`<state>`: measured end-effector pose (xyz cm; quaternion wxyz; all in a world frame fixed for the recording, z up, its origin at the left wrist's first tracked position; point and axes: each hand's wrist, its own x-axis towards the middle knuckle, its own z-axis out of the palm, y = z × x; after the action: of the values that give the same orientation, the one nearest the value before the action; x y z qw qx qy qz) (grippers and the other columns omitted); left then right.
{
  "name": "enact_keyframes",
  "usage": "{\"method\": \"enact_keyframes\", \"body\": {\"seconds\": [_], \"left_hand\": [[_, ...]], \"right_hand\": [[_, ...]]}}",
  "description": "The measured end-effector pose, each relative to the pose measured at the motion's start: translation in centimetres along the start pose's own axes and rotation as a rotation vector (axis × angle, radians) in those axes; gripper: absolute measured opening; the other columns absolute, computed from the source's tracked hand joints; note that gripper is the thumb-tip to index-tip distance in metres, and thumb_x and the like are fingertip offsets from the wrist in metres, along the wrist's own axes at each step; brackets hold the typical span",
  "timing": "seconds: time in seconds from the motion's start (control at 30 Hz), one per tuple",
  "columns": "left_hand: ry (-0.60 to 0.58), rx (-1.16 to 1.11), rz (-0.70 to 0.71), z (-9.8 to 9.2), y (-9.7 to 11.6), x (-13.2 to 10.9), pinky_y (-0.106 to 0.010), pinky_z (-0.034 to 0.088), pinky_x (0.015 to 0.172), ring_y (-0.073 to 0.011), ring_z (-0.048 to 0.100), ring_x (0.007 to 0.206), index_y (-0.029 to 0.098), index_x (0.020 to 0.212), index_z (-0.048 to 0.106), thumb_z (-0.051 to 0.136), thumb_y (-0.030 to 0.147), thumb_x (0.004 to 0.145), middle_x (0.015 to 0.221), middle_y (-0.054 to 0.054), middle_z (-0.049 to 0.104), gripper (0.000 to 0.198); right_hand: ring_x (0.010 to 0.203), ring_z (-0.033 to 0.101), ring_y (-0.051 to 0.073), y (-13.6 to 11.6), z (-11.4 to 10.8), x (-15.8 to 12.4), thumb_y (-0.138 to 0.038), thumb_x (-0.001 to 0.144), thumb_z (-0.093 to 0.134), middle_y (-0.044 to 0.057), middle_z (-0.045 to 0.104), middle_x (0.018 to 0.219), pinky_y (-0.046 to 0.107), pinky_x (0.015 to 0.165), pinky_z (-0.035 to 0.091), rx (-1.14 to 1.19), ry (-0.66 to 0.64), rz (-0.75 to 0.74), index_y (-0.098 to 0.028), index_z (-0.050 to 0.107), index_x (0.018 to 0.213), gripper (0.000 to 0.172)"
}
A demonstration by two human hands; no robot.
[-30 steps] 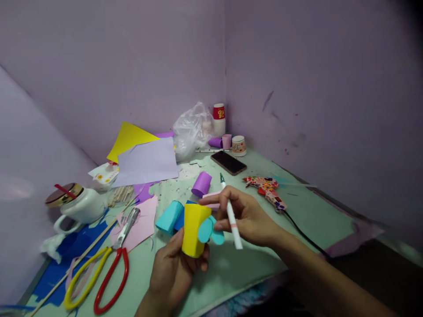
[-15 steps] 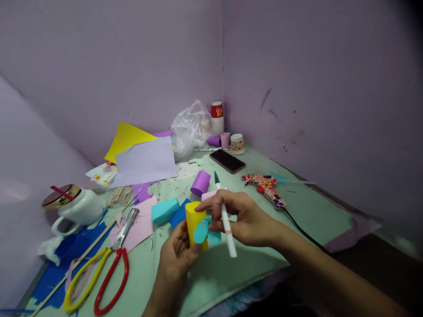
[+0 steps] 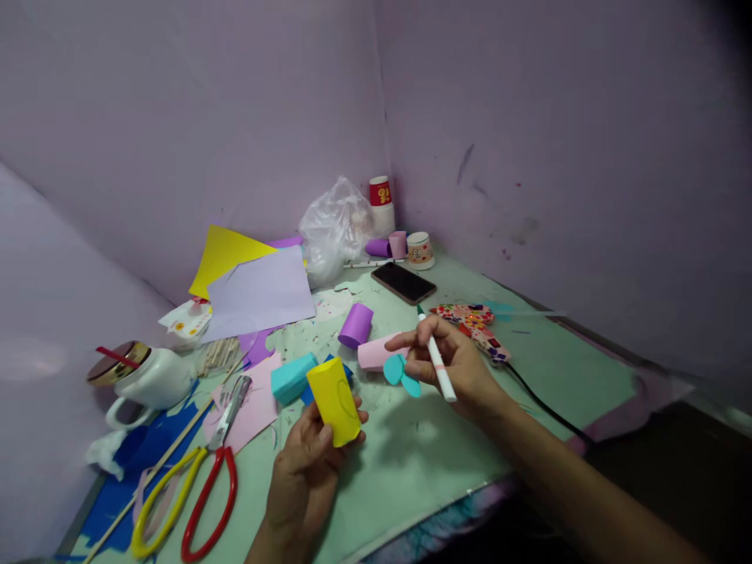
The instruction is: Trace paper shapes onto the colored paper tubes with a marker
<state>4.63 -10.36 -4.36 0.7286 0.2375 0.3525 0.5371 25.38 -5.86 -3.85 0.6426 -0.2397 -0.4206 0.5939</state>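
Observation:
My left hand (image 3: 305, 474) is closed around a yellow paper tube (image 3: 330, 395), tilted, with a curved line drawn on its face. In my right hand (image 3: 467, 368) a white marker pen (image 3: 438, 366) lies between the fingers, its dark green tip pointing up and away. The same hand pinches a turquoise paper cutout (image 3: 395, 370) with rounded lobes, apart from the yellow tube. Beyond the hands lie a pink paper tube (image 3: 373, 354), a purple paper tube (image 3: 356, 326), a turquoise paper tube (image 3: 292, 377) and a blue paper piece (image 3: 348, 368), partly hidden.
Scissors (image 3: 223, 446) with red and yellow handles lie at left, near a thin stick (image 3: 157, 468) and a white mug (image 3: 153, 381). A phone (image 3: 403, 283) and plastic bag (image 3: 334, 227) are farther back. At right lies a patterned glue gun (image 3: 470, 317) with a black cord.
My right hand has moved right with the pen and cutout, away from the yellow tube. My left hand has turned the tube, baring the drawn line. The view has shifted slightly.

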Motion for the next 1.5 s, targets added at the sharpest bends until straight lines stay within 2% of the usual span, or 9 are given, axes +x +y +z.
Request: {"method": "enact_keyframes", "body": {"seconds": [0.1,0.33,0.43,0.7,0.87,1.0,1.17,1.3,1.5], "left_hand": [[-0.016,-0.013,-0.005,-0.2,0.0,0.1,-0.033,0.059,0.072,-0.0275,0.072,0.086,0.017,0.092,0.075,0.073,0.014,0.067,0.097,-0.012,0.076,0.025],[-0.349,-0.245,-0.139,-0.7,1.5,-0.1,-0.029,0.057,0.073,-0.0236,0.071,0.089,0.018,0.095,0.076,0.066,0.018,0.073,0.105,-0.012,0.075,0.024],[-0.366,-0.284,-0.142,-0.6,1.7,-0.3,-0.031,0.056,0.071,-0.0233,0.069,0.089,0.018,0.095,0.076,0.063,0.020,0.072,0.101,-0.013,0.075,0.026],[-0.164,-0.203,-0.091,-0.3,1.3,-0.3,-0.036,0.054,0.069,-0.0268,0.068,0.088,0.020,0.088,0.076,0.066,0.021,0.062,0.096,-0.012,0.076,0.028],[0.018,0.157,0.061,0.1,-0.3,-0.3,-0.030,0.051,0.069,-0.0206,0.066,0.079,0.018,0.101,0.070,0.077,0.019,0.059,0.093,-0.008,0.074,0.043],[0.134,0.451,0.208,0.0,-1.6,0.3,-0.031,0.050,0.073,-0.0246,0.067,0.085,0.014,0.106,0.062,0.084,0.029,0.053,0.095,-0.011,0.073,0.059],[0.170,0.612,0.224,0.0,-1.9,0.4,-0.035,0.052,0.077,-0.0274,0.068,0.090,0.015,0.104,0.059,0.081,0.032,0.057,0.098,-0.012,0.072,0.054],[0.171,0.785,0.254,0.8,-2.1,-0.2,-0.035,0.053,0.073,-0.0283,0.067,0.092,0.017,0.102,0.059,0.078,0.033,0.062,0.102,-0.011,0.071,0.048],[0.413,0.968,0.339,1.9,-3.0,-0.3,-0.037,0.050,0.069,-0.0277,0.066,0.077,0.020,0.097,0.061,0.077,0.031,0.060,0.091,-0.009,0.071,0.041]], "right_hand": [[0.053,0.057,0.007,0.3,-0.2,-0.1,-0.024,0.059,0.086,0.002,0.075,0.079,0.019,0.053,0.044,-0.022,0.001,0.004,-0.020,0.048,0.073,0.040],[0.052,0.054,0.007,1.1,-0.1,-0.6,-0.026,0.058,0.086,0.003,0.075,0.084,0.019,0.050,0.042,-0.037,-0.001,0.038,-0.020,0.048,0.072,0.041],[0.053,0.053,0.008,1.1,0.0,-0.7,-0.028,0.058,0.086,0.004,0.075,0.085,0.021,0.050,0.043,-0.048,-0.016,0.030,-0.021,0.048,0.072,0.041],[0.054,0.054,0.009,1.0,0.1,-0.7,-0.028,0.060,0.085,0.006,0.074,0.088,0.023,0.051,0.045,-0.083,-0.041,0.013,-0.021,0.048,0.073,0.040],[0.054,0.056,0.009,1.2,0.1,-1.2,-0.026,0.061,0.084,0.004,0.072,0.086,0.022,0.051,0.046,-0.081,-0.059,-0.005,-0.021,0.049,0.074,0.038],[0.063,0.061,0.012,0.7,0.5,-2.4,-0.017,0.067,0.078,0.003,0.071,0.085,0.024,0.054,0.049,-0.228,-0.062,-0.030,-0.021,0.053,0.073,0.026],[0.080,0.067,0.017,0.5,1.1,-3.5,-0.012,0.073,0.071,0.003,0.071,0.087,0.028,0.066,0.053,-0.443,-0.106,-0.152,-0.022,0.055,0.076,0.019],[0.079,0.069,0.018,1.4,1.7,-3.5,-0.012,0.074,0.069,0.004,0.071,0.086,0.030,0.066,0.055,-0.517,-0.131,-0.172,-0.022,0.054,0.076,0.018],[0.083,0.068,0.019,3.2,2.4,-3.4,-0.007,0.073,0.061,0.005,0.069,0.092,0.031,0.072,0.056,-0.740,-0.149,-0.310,-0.023,0.056,0.087,0.022]]}}
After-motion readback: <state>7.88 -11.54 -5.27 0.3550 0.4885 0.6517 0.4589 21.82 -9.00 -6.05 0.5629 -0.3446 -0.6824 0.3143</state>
